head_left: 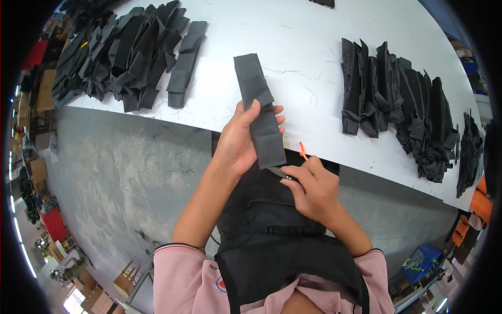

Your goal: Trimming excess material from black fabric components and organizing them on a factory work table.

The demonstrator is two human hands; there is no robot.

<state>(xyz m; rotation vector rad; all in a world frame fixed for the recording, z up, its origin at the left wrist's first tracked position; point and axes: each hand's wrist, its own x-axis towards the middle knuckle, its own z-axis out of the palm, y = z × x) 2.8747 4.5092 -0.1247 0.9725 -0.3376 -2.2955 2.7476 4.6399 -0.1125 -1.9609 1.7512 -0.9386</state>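
Black strip (268, 138) in left fingers (280, 110), blade (275, 170) by lower end

Grey concrete floor (130, 162) is spreading beneath the white worktable (298, 31), with cardboard boxes (101, 303) standing to its left, tube lights (24, 247) glowing farther left, and a blue crate (424, 262) sitting near its right corner.

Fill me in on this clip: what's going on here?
The person's left hand holds up a dark fabric strip at the near edge of a white table. The right hand grips a small bladed tool, its tip right by the strip's lower end; whether it touches is hard to tell. More dark fabric pieces lie on the table in a left pile and a right group, with loose threads between them.
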